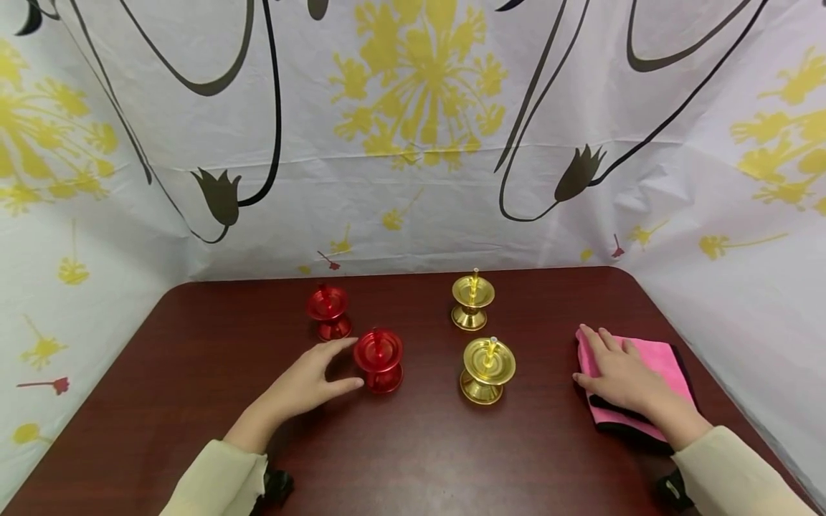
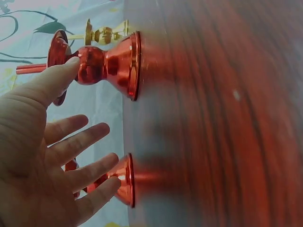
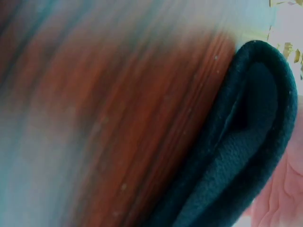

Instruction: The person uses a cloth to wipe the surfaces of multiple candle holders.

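- Well nearer than the front red candle holder [image 1: 379, 358]: pale sleeves [image 1: 216, 479] at both wrists, with a small black object [image 1: 277, 489] beside the left cuff.
- Far right of the front red candle holder, past the gold pair: right hand [image 1: 619, 376], resting palm down on a pink cloth [image 1: 661, 358], fingers [image 1: 594, 342] straight, slightly spread, gripping nothing.
- Under that hand: the same cloth, folded on the dark red-brown bench [image 1: 419, 451], black edging [image 3: 232, 137] bent into a narrow loop in the right wrist view.
- Just left of the front red candle holder: left hand [image 1: 305, 381], thumb and fingers parted wide, with hold of nothing; thumb overlapping the stem in the left wrist view, impossible to tell whether touching.
- Right of the front red candle holder, about level with it: front gold candle holder [image 1: 487, 373], upright.
- Behind and slightly left of the front red candle holder, itself upright: rear red candle holder [image 1: 328, 308], also upright.
- Behind and right of it: rear gold candle holder [image 1: 472, 297], upright.
- Farthest behind it: white sheet [image 1: 413, 247] with yellow flower prints.
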A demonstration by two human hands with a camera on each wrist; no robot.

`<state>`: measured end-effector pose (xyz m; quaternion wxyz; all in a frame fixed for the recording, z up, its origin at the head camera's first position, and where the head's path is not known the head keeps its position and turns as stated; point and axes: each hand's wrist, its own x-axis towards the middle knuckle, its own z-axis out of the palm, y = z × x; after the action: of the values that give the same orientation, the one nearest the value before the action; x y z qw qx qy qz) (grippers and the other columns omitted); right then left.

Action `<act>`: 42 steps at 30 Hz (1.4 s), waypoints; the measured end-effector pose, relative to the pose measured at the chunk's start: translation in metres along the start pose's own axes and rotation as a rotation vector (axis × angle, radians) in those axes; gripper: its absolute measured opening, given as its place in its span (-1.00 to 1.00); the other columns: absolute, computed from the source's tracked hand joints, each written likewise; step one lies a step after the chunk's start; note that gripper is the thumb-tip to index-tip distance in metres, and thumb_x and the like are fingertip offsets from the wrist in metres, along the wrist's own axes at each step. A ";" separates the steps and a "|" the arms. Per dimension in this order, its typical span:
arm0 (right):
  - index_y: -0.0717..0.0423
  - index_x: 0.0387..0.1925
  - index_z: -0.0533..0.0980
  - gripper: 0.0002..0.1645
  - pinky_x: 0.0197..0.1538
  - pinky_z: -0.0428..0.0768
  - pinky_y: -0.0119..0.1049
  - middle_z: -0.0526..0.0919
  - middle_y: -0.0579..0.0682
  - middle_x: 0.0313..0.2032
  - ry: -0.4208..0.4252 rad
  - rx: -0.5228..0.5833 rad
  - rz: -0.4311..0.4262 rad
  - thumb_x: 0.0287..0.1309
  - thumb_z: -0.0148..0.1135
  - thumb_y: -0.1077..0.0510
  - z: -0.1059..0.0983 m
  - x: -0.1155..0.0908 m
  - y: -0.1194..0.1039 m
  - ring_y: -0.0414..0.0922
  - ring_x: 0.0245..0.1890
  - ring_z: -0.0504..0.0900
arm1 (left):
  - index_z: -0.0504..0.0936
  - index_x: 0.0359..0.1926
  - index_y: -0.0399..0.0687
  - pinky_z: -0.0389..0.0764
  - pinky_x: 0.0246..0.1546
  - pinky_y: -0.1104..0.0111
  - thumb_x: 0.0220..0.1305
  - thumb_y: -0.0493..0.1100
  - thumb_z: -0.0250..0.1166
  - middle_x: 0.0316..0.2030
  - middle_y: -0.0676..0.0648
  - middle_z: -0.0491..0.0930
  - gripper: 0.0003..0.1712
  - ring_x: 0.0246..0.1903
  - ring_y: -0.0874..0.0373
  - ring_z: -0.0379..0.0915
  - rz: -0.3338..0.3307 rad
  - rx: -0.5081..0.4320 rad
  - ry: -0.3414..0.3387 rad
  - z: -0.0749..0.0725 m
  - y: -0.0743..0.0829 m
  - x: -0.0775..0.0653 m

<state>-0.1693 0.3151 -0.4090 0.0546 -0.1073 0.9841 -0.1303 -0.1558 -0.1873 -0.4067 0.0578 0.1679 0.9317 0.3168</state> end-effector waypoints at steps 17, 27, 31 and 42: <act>0.63 0.37 -0.10 0.18 0.01 0.29 0.57 -0.03 0.89 0.17 -0.098 -0.045 0.226 -0.03 0.38 0.10 -0.012 -0.006 -0.015 0.82 -0.03 0.19 | 0.52 0.25 -0.14 0.37 0.31 -0.13 0.14 -0.01 0.48 0.20 -0.14 0.57 -0.31 0.30 -0.16 0.37 0.032 -0.186 -0.034 0.008 -0.001 0.015; 0.70 0.15 0.16 -0.27 -0.25 0.53 0.35 0.35 0.68 -0.12 -0.030 -0.135 0.222 0.02 0.12 0.28 -0.009 -0.011 -0.013 0.60 -0.23 0.45 | 0.63 0.10 -0.08 0.42 0.27 -0.11 0.12 -0.09 0.49 0.04 -0.05 0.68 -0.50 0.17 -0.05 0.50 0.132 -0.273 -0.050 0.012 -0.001 0.022; 0.60 -0.05 0.31 -0.49 -0.37 0.53 0.14 0.48 0.41 -0.36 0.020 -0.165 0.144 0.00 0.15 0.30 -0.011 -0.011 -0.003 0.30 -0.43 0.54 | 0.64 0.08 -0.09 0.47 0.24 -0.05 0.10 -0.12 0.50 0.01 -0.05 0.70 -0.50 0.12 -0.03 0.52 0.148 -0.284 -0.052 0.011 -0.002 0.026; 0.42 -0.24 0.46 -0.69 -0.43 0.44 -0.12 0.52 0.05 -0.57 0.119 -0.061 0.087 -0.01 0.29 0.29 -0.026 -0.013 0.016 -0.02 -0.51 0.47 | 0.61 0.12 -0.11 0.42 0.26 -0.07 0.08 -0.12 0.52 0.02 -0.05 0.68 -0.44 0.12 0.00 0.49 0.114 -0.298 -0.101 0.015 0.000 0.032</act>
<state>-0.1638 0.3396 -0.3879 -0.0019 -0.0582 0.9929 -0.1039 -0.1827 -0.1673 -0.4187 0.1109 0.2258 0.8593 0.4453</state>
